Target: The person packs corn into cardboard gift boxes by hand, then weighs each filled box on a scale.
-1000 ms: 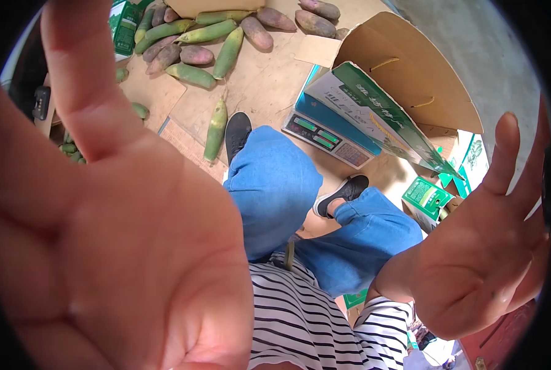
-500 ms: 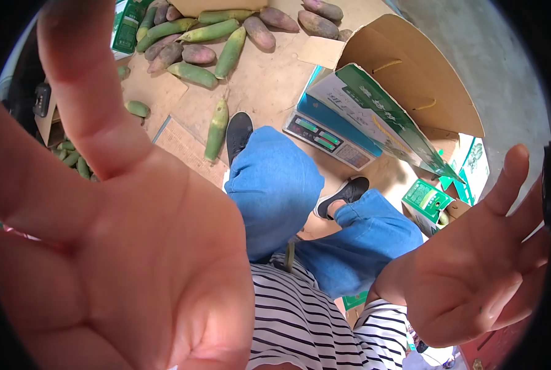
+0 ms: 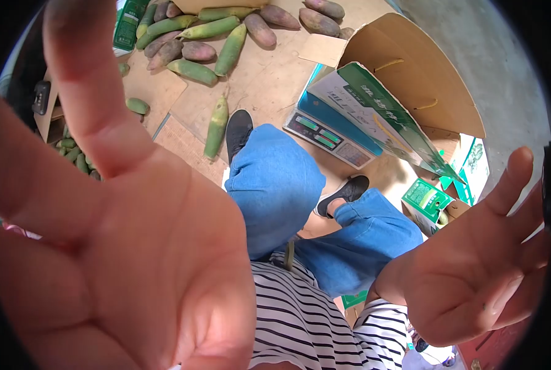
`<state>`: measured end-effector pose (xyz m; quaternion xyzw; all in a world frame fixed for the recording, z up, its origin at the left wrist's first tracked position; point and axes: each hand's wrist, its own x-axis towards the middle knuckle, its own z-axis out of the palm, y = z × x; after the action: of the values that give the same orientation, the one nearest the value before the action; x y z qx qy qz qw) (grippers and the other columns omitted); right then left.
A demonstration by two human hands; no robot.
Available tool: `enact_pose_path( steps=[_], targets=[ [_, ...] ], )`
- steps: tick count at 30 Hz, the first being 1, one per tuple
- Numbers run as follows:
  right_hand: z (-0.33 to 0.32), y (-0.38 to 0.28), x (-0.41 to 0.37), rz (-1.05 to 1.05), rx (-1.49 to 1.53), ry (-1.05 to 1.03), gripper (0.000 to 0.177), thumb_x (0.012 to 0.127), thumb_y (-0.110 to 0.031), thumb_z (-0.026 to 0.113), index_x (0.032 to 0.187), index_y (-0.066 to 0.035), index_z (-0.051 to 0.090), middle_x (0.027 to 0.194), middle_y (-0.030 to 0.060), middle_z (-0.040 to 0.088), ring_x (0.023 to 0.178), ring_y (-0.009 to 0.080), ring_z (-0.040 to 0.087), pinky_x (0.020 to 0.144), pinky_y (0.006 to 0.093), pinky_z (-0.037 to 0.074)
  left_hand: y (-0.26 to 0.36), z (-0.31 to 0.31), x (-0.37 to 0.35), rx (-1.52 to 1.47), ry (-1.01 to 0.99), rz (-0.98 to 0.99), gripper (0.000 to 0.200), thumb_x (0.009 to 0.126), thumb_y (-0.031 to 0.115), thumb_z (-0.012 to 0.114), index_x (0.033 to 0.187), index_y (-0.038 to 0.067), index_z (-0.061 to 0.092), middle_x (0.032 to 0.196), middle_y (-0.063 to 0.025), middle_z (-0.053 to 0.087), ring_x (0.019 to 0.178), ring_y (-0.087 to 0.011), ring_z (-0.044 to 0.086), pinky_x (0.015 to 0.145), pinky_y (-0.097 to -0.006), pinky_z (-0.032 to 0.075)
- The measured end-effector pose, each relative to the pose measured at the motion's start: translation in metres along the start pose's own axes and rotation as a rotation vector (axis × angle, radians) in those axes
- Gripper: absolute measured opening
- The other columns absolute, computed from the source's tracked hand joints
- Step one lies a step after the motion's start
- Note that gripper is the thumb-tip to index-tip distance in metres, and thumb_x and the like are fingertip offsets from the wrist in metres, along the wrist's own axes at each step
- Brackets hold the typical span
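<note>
My left hand (image 3: pixel 152 246) is raised very close to the camera, palm toward it, fingers spread and holding nothing. At the right edge, my right hand (image 3: pixel 464 271) is held up with its palm showing, fingers apart and nothing in them; the fingertips run up to the lens border. Both hands are clear of the floor goods. A long green radish (image 3: pixel 217 129) lies on the cardboard beside a black shoe (image 3: pixel 239 132). Past it, green radishes (image 3: pixel 231 50) and purplish radishes (image 3: pixel 261 31) lie in a loose pile.
A digital scale (image 3: pixel 325 137) with lit green displays stands on the cardboard-covered floor (image 3: pixel 269 80). On it is a large open carton (image 3: pixel 386 117) with rope handles. A smaller green-and-white box (image 3: pixel 425 200) sits near my right hand. Small green radishes (image 3: pixel 72 154) lie at far left.
Almost nothing differs. My left hand has shifted very slightly to the right in view; both hands keep their spread pose, and the radishes and boxes stay put.
</note>
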<state>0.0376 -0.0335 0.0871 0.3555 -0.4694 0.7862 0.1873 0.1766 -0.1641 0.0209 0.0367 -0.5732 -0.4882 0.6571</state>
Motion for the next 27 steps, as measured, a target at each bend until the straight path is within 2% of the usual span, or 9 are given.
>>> enact_pose_path(
  steps=[5, 11, 12, 15, 18, 21, 23, 25, 27],
  targets=[
    [-0.004, -0.002, 0.002, 0.119, 0.116, -0.070, 0.046, 0.092, -0.014, 0.035, 0.134, 0.002, 0.041, 0.144, 0.0235, 0.034, 0.132, 0.0567, 0.023, 0.108, 0.0665, 0.021, -0.002, 0.001, -0.001, 0.023, -0.007, 0.012, 0.053, 0.095, 0.031, 0.045, 0.133, -0.005, 0.043, 0.137, -0.0217, 0.043, 0.129, -0.0342, 0.039, 0.107, -0.0414, 0.029],
    [-0.014, 0.003, 0.001, 0.144, 0.038, -0.283, 0.046, 0.091, -0.009, 0.035, 0.135, 0.002, 0.039, 0.145, 0.0239, 0.033, 0.132, 0.0577, 0.022, 0.106, 0.0641, 0.027, 0.005, 0.002, 0.005, 0.068, -0.018, 0.025, 0.052, 0.095, 0.030, 0.046, 0.133, -0.005, 0.043, 0.137, -0.0219, 0.043, 0.129, -0.0338, 0.040, 0.107, -0.0405, 0.029],
    [-0.008, 0.003, -0.002, 0.094, -0.083, -0.278, 0.046, 0.090, -0.009, 0.035, 0.136, 0.002, 0.038, 0.145, 0.0238, 0.033, 0.132, 0.0577, 0.023, 0.106, 0.0640, 0.027, 0.004, 0.001, 0.006, 0.079, -0.020, 0.030, 0.052, 0.095, 0.030, 0.046, 0.133, -0.005, 0.043, 0.137, -0.0219, 0.043, 0.129, -0.0338, 0.040, 0.107, -0.0404, 0.029],
    [-0.004, -0.001, -0.004, 0.078, -0.076, -0.162, 0.048, 0.090, -0.008, 0.035, 0.136, 0.002, 0.035, 0.145, 0.0243, 0.032, 0.131, 0.0579, 0.025, 0.105, 0.0633, 0.031, 0.001, 0.002, 0.008, 0.105, -0.032, 0.043, 0.051, 0.095, 0.029, 0.046, 0.133, -0.006, 0.043, 0.137, -0.0220, 0.043, 0.129, -0.0336, 0.040, 0.107, -0.0399, 0.029],
    [-0.009, 0.001, -0.001, 0.167, 0.133, -0.173, 0.045, 0.090, -0.011, 0.035, 0.132, 0.004, 0.041, 0.144, 0.0254, 0.034, 0.131, 0.0570, 0.026, 0.102, 0.0634, 0.033, -0.001, 0.000, 0.008, 0.154, -0.067, 0.054, 0.051, 0.095, 0.028, 0.046, 0.133, -0.006, 0.043, 0.136, -0.0220, 0.044, 0.128, -0.0335, 0.040, 0.107, -0.0394, 0.029],
    [-0.018, 0.013, 0.001, 0.185, -0.025, -0.447, 0.044, 0.091, -0.012, 0.036, 0.129, 0.007, 0.046, 0.140, 0.0275, 0.039, 0.128, 0.0494, 0.038, 0.101, 0.0549, 0.038, -0.007, -0.006, 0.004, 0.304, -0.132, 0.066, 0.051, 0.095, 0.027, 0.046, 0.133, -0.006, 0.043, 0.136, -0.0221, 0.044, 0.128, -0.0333, 0.040, 0.107, -0.0390, 0.029],
    [-0.008, 0.018, -0.005, 0.201, -0.317, -0.526, 0.045, 0.091, -0.012, 0.037, 0.131, 0.008, 0.045, 0.137, 0.0279, 0.043, 0.125, 0.0440, 0.045, 0.100, 0.0486, 0.040, -0.028, -0.012, -0.007, 0.487, -0.217, 0.067, 0.050, 0.095, 0.027, 0.046, 0.133, -0.007, 0.043, 0.136, -0.0222, 0.044, 0.128, -0.0332, 0.041, 0.107, -0.0387, 0.029],
    [-0.003, 0.020, -0.012, 0.288, -0.485, -0.575, 0.045, 0.092, -0.012, 0.038, 0.131, 0.008, 0.046, 0.134, 0.0263, 0.048, 0.121, 0.0365, 0.051, 0.100, 0.0430, 0.041, -0.053, -0.023, -0.036, 0.577, -0.262, -0.126, 0.050, 0.095, 0.026, 0.046, 0.132, -0.007, 0.043, 0.136, -0.0222, 0.044, 0.128, -0.0331, 0.041, 0.107, -0.0384, 0.029],
    [-0.010, 0.028, -0.015, 0.421, -0.553, -0.662, 0.042, 0.094, -0.014, 0.039, 0.130, 0.006, 0.049, 0.132, 0.0226, 0.051, 0.120, 0.0295, 0.053, 0.100, 0.0397, 0.041, -0.073, -0.046, -0.075, 0.616, -0.225, -0.490, 0.047, 0.095, 0.028, 0.047, 0.128, -0.006, 0.048, 0.130, -0.0226, 0.048, 0.124, -0.0357, 0.044, 0.106, -0.0375, 0.032]
  ],
)
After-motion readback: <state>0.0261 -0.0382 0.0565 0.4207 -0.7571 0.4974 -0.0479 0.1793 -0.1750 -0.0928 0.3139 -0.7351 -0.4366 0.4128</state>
